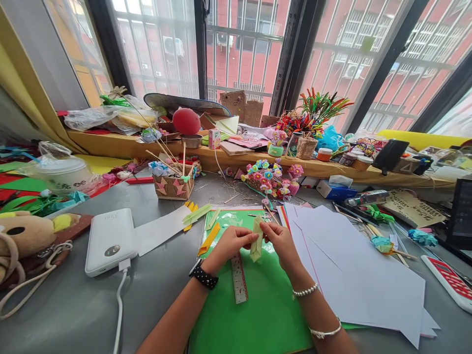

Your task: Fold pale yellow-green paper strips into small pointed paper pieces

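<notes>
Between my two hands is a narrow piece of folded pale green paper (256, 246), held upright above a green folder (273, 300). My left hand (234, 242) pinches its left edge between thumb and fingers. On the opposite side, my right hand (279, 241) grips the upper right edge, fingers closed. A patterned ruler (239, 282) lies on the folder below my left hand, its upper end hidden. Beyond my left hand lie an orange folded paper strip (209, 239) and a pale green folded strip (213, 219). Scissors (254, 215) show partly at the folder's far edge.
White paper sheets (354, 265) spread to the right. At left are a white power bank (110, 241) with a cable (120, 300) and a plush toy (29, 231). Behind stand a cardboard box (175, 184) with sticks and several crocheted flowers (267, 179). A red calculator (450, 280) sits far right.
</notes>
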A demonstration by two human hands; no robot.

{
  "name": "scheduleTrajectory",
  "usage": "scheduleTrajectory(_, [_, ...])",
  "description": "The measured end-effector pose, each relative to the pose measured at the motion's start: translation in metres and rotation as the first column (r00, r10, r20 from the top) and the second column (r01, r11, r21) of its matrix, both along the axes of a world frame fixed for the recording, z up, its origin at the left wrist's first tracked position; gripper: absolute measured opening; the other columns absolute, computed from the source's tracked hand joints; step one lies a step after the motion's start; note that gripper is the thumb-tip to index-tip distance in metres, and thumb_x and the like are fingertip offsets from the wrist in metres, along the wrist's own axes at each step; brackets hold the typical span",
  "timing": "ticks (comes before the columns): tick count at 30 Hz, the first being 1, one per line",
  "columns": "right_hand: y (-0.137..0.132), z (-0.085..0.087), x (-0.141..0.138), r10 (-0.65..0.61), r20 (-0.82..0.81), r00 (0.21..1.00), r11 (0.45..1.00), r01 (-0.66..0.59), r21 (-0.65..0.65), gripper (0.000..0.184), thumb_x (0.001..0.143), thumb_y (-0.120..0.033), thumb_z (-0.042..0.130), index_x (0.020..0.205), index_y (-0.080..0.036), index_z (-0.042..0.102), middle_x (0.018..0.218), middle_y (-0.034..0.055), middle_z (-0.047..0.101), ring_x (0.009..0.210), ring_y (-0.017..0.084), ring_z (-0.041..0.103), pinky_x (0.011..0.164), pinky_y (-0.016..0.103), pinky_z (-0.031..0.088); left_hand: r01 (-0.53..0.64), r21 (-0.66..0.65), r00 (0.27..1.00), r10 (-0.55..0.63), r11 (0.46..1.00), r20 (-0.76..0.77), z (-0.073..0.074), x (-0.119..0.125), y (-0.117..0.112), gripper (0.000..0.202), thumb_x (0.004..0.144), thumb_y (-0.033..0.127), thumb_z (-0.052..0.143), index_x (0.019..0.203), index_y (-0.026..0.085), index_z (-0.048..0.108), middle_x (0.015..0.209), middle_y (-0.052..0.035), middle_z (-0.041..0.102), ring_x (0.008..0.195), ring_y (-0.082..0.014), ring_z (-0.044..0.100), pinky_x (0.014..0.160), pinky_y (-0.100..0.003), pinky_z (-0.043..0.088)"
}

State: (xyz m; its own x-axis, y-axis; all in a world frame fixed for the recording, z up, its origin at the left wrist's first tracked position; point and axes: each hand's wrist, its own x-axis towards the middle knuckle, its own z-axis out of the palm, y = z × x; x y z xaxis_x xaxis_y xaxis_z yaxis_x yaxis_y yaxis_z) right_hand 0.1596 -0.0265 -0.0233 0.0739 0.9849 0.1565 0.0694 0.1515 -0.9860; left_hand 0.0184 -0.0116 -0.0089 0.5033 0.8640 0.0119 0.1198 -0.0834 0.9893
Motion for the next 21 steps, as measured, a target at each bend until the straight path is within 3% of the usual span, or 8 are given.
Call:
scheduleTrajectory(5, [-0.0003, 0.0004, 0.0015, 0.032, 0.033, 0.999, 0.999, -0.032, -0.007, 0.025, 0.065, -0.039, 0.057, 0.058, -0.015, 0.059, 0.050, -0.0032, 0.046, 0.048, 0.009, 0.038, 0.047, 0.021, 0.031, 0.024, -0.013, 1.000, -0.024, 1.000, 0.011, -0.0037, -0.0007, 0.0011, 0.032, 0.062, 0.041, 0.054, 0.049, 0.012, 0.049, 0.046, 0.0040, 0.039, 0.047, -0.0078, 0.037, 0.048, -0.020, 0.032])
scheduleTrajectory(14, [-0.0006, -0.0032, -0.0015, -0.103, 0.019, 0.995, 0.993, 0.102, 0.055, 0.027, 0.065, -0.041, 0.056, 0.055, -0.016, 0.054, 0.051, -0.0033, 0.048, 0.050, 0.010, 0.040, 0.048, 0.022, 0.030, 0.083, 0.027, 0.996, -0.082, 0.996, -0.020, -0.0039, 0.0024, -0.0011, 0.029, 0.067, 0.040, 0.051, 0.056, 0.013, 0.051, 0.052, 0.0048, 0.041, 0.049, -0.0070, 0.039, 0.047, -0.018, 0.031])
scheduleTrajectory(17, [-0.0009, -0.0044, -0.0040, -0.133, -0.003, 0.991, 0.989, 0.133, 0.057, 0.027, 0.065, -0.042, 0.055, 0.056, -0.016, 0.054, 0.052, -0.0026, 0.048, 0.049, 0.010, 0.041, 0.045, 0.022, 0.030, 0.073, 0.020, 0.997, -0.072, 0.997, -0.017, -0.0040, 0.0028, -0.0014, 0.026, 0.065, 0.038, 0.055, 0.059, 0.013, 0.054, 0.053, 0.0034, 0.048, 0.051, -0.0081, 0.043, 0.047, -0.019, 0.032])
scheduleTrajectory(21, [-0.0010, -0.0020, -0.0011, -0.105, -0.030, 0.994, 0.994, 0.106, 0.034, 0.026, 0.067, -0.039, 0.055, 0.058, -0.015, 0.054, 0.050, -0.0036, 0.045, 0.045, 0.007, 0.037, 0.041, 0.020, 0.027, 0.024, -0.068, 0.995, -0.017, 0.997, 0.096, -0.0043, 0.0006, 0.0012, 0.023, 0.062, 0.034, 0.059, 0.064, 0.012, 0.056, 0.058, 0.0002, 0.055, 0.055, -0.0110, 0.052, 0.054, -0.021, 0.039])
